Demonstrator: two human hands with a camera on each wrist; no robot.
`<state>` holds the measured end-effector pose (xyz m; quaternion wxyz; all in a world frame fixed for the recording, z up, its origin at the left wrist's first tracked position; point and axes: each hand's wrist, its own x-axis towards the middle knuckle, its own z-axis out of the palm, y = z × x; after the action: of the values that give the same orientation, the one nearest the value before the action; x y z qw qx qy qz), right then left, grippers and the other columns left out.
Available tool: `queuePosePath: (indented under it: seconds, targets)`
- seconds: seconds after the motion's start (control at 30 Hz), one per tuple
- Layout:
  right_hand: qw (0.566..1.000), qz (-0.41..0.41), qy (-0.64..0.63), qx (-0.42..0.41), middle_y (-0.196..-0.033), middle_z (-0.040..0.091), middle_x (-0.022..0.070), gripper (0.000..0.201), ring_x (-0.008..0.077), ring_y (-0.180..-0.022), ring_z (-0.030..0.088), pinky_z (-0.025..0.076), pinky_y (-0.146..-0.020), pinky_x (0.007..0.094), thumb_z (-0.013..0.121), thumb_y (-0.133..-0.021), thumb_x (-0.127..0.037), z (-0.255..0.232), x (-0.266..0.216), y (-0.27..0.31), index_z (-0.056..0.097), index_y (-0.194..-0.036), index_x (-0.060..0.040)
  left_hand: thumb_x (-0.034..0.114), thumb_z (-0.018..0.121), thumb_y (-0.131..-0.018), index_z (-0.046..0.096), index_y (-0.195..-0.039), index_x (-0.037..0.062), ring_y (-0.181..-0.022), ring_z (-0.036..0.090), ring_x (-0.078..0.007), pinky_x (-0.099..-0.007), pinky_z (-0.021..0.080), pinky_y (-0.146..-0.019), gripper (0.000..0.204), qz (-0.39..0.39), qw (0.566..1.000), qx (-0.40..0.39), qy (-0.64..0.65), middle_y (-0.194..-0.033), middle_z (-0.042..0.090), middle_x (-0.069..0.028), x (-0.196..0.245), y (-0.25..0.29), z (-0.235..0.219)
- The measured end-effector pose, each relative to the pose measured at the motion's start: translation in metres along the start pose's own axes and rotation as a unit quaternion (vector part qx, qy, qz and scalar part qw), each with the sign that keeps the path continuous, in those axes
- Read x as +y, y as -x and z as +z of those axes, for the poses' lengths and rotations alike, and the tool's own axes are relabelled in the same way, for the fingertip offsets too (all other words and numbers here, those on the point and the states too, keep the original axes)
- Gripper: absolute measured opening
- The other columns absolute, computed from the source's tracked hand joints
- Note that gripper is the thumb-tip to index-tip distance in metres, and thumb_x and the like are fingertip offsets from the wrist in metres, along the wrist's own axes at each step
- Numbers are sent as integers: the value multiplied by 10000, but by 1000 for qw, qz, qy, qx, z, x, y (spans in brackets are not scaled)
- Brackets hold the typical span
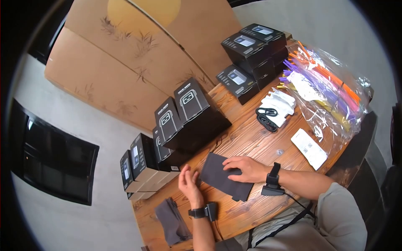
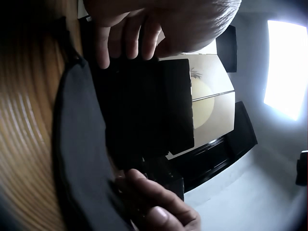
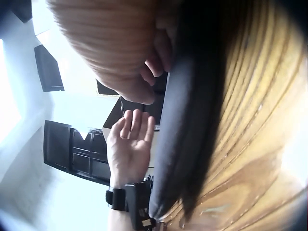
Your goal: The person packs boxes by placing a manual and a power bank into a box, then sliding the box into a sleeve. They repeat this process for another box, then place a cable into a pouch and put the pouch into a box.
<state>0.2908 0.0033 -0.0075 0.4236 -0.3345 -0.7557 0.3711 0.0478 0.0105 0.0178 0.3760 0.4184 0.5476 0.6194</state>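
Observation:
A dark grey cloth pouch lies flat on the wooden table in the head view. On top of it rests my right hand, palm down with fingers spread a little bent. My left hand is raised just left of the pouch, palm turned toward it, fingers loosely bent and holding nothing. In the left wrist view the pouch stretches along the table below the hands. From the right wrist the left hand shows an empty palm. More folded grey cloth lies left of my left forearm.
Black printed boxes stand along the table's back edge, with others stacked at the far right and some at the left. Black coiled cables, white bags, a white packet and a clear bag of colourful strips lie on the right.

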Motion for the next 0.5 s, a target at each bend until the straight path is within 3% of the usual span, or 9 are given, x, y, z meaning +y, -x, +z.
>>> queuePosePath:
  seconds: [0.13, 0.23, 0.27, 0.37, 0.47, 0.5]
  targets:
    - [1000, -25, -4, -17, -1153, 647, 158, 318, 316, -1057, 625, 501, -932, 368, 725, -801, -192, -3, -2, -4, 667, -1028, 22, 65, 642, -922, 571, -1252, -30, -1105, 580, -158, -237, 455, -937, 350, -45, 996, -68, -41, -1199, 614, -98, -13, -5, -12]
    - [999, -29, -1, -28, -1098, 674, 138, 292, 293, -1031, 646, 511, -915, 358, 753, -776, -162, -4, -3, -7, 677, -1013, -10, 61, 663, -905, 560, -1257, -42, -1115, 583, -162, -255, 465, -939, 381, -28, 986, -131, -97, -1216, 607, -111, -16, -10, -18]
    - [999, -18, -6, -33, -1097, 674, 142, 295, 296, -1037, 642, 506, -923, 358, 746, -783, -174, -5, -5, -8, 677, -1016, -7, 57, 700, -873, 577, -1247, -32, -979, 603, -128, -235, 482, -857, 404, -25, 985, -153, -77, -1202, 609, -109, -19, -10, -19]
    - [999, -1, -22, -37, -1108, 670, 140, 294, 292, -1043, 639, 504, -924, 351, 741, -784, -184, -4, -7, -11, 682, -1012, -9, 52, 734, -828, 589, -1240, -27, -800, 540, -77, -206, 463, -723, 444, 2, 974, -174, -145, -1102, 643, -73, -25, -12, -23]
    - [998, 10, -8, -63, -1181, 636, 132, 376, 292, -1096, 608, 482, -953, 360, 772, -757, -230, -8, -10, -13, 677, -1056, -22, 47, 736, -803, 618, -1208, -22, -694, 437, -53, -194, 409, -635, 427, 66, 962, -194, -181, -974, 653, -31, -21, -9, -21]
    - [997, 15, 0, -77, -1215, 620, 130, 419, 295, -1122, 592, 471, -969, 367, 787, -745, -253, -10, -13, -13, 674, -1079, -27, 48, 732, -802, 623, -1198, -23, -690, 434, -53, -195, 407, -631, 417, 55, 957, -202, -203, -953, 653, -27, -19, -8, -21]
